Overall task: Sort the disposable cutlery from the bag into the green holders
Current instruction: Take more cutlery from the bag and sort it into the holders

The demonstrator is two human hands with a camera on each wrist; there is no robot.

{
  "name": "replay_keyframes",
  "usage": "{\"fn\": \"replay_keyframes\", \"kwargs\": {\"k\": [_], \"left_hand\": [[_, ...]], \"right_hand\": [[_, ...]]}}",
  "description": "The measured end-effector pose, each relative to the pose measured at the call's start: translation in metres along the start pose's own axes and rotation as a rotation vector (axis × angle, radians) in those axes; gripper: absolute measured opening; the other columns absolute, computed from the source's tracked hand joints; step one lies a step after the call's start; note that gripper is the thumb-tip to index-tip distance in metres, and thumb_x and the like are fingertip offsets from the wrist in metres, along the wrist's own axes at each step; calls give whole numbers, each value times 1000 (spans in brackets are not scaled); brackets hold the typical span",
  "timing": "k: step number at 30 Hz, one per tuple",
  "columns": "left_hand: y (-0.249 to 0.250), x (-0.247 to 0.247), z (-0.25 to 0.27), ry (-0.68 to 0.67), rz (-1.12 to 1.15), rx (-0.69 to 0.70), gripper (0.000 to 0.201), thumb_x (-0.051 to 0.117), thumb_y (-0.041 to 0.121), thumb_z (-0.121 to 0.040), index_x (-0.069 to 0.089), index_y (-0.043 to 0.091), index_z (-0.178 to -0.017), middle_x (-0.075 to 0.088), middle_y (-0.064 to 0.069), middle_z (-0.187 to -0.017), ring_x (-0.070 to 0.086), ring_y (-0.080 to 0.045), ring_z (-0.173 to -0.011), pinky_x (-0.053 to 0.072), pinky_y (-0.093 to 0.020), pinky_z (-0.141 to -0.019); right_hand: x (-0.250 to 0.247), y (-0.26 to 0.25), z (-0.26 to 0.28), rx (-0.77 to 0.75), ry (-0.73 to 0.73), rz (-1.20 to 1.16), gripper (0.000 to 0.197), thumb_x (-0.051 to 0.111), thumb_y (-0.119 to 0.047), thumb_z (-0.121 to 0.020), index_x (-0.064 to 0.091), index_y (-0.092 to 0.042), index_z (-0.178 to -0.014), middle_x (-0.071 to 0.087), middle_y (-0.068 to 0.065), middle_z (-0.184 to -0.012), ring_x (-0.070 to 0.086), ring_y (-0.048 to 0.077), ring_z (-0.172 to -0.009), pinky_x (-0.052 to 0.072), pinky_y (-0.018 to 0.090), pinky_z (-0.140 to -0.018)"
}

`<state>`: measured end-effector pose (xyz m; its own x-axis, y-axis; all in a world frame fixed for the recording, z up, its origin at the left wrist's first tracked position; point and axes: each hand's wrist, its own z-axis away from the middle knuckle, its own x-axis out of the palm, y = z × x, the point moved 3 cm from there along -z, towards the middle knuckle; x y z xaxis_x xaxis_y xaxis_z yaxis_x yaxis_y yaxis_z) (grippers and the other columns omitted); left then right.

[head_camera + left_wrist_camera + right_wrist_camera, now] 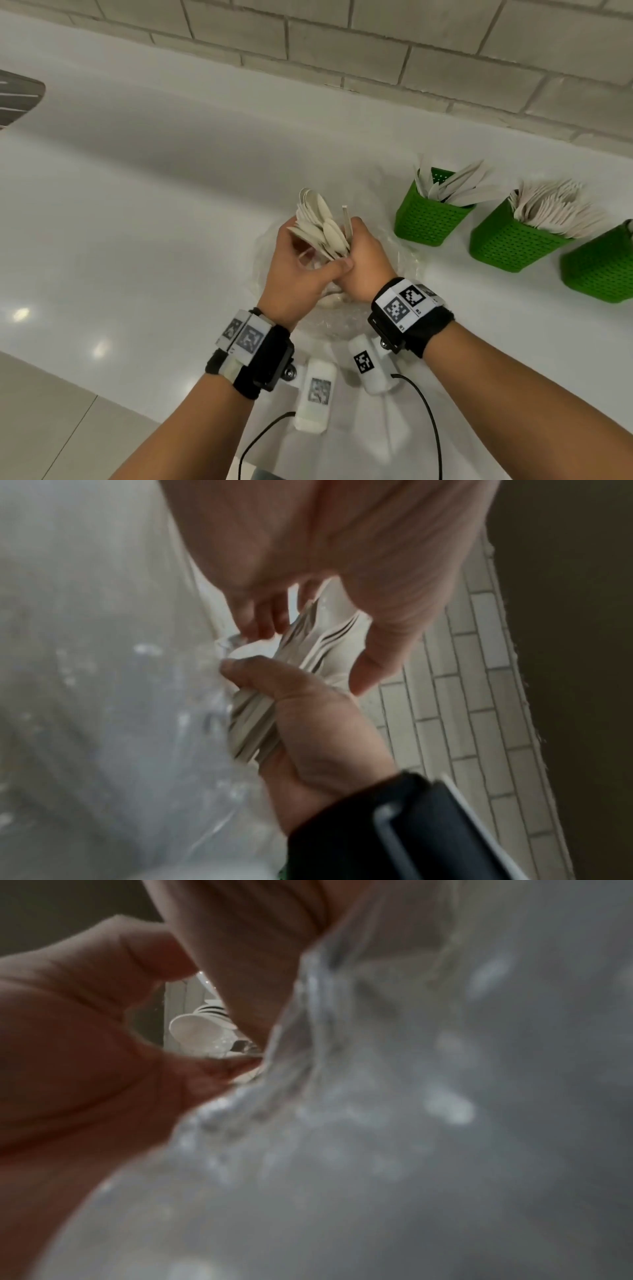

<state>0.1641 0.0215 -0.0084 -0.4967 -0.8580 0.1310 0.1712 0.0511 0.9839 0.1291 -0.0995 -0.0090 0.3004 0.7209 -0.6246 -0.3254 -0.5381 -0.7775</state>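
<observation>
A bundle of pale disposable spoons (318, 228) stands bowls-up over the clear plastic bag (342, 320) on the white counter. My right hand (356, 240) grips the bundle by its handles. My left hand (308, 253) curls round it from the left, the thumb lying across the right hand. The left wrist view shows the spoons (308, 642) between the left thumb and fingers (260, 615), with the bag (120, 723) hanging blurred beside them. In the right wrist view a spoon bowl (198, 1031) shows through a gap behind the crumpled bag (411, 1096).
Three green perforated holders stand in a row to the right. The nearest holder (428, 219) has flat knives, the middle holder (513, 240) has forks, and the contents of the far right holder (599, 270) are cut off. A tiled wall (342, 41) runs behind the counter.
</observation>
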Motion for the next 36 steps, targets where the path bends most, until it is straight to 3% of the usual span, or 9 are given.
{"fn": "replay_keyframes", "kwargs": {"k": [3,7,10,13,16,21,24,28,36], "left_hand": [[-3,-5,6,194,-149,-117,98,89,38,-60,36,21,-140,49,2,-132,50,-11,-121,45,-27,-97],[-8,4,-1,99,93,-369,87,86,24,-72,35,8,-141,59,-9,-128,61,-23,-114,52,-32,-86],[-3,13,-10,54,89,-197,50,78,8,-78,57,2,-123,71,-14,-110,69,-26,-105,57,-38,-84],[18,22,-5,46,41,-39,51,82,8,-75,59,5,-120,71,-10,-111,69,-21,-105,55,-44,-93],[49,36,3,-18,-57,148,52,86,12,-69,61,2,-113,72,-10,-105,69,-19,-101,56,-39,-90],[89,86,20,-234,-103,348,58,87,19,-67,61,-3,-114,70,-9,-109,67,-16,-105,52,-32,-94],[87,130,33,-379,-83,374,49,84,6,-70,59,-2,-111,66,1,-100,66,-10,-99,52,-25,-89],[56,185,36,-460,-6,257,47,83,-1,-70,59,-6,-111,69,-3,-100,67,-6,-95,52,-19,-83],[-44,242,39,-537,-50,-111,27,77,1,-78,72,8,-104,74,-12,-105,70,-24,-102,54,-41,-93]], "right_hand": [[-2,3,-7,48,-66,-126,44,68,-35,-69,53,-16,-106,65,-1,-89,64,16,-82,57,39,-74],[5,13,-9,70,-170,-113,48,72,-30,-68,57,-16,-112,69,1,-97,68,19,-89,57,40,-78],[12,6,-2,96,-189,-169,41,68,-13,-80,53,-5,-117,65,6,-103,65,24,-95,55,43,-84],[5,-15,9,65,-141,-358,55,60,-33,-80,48,6,-117,55,19,-100,59,33,-97,47,50,-96],[-30,-38,24,-11,-2,-480,44,51,-37,-91,48,5,-105,50,31,-95,52,28,-86,53,45,-83],[-86,-30,64,-46,86,-482,42,60,14,-85,52,-13,-115,55,-13,-96,58,-19,-79,46,4,-71],[-129,-6,93,-53,231,-414,38,66,11,-79,57,-16,-105,63,-5,-97,64,-11,-82,50,10,-71],[-167,30,114,20,275,118,31,73,-22,-79,67,-8,-107,69,6,-103,64,19,-96,53,39,-83],[-174,145,141,253,-1,109,52,87,-26,-64,66,-16,-111,67,-3,-96,65,13,-88,51,22,-76]]}}
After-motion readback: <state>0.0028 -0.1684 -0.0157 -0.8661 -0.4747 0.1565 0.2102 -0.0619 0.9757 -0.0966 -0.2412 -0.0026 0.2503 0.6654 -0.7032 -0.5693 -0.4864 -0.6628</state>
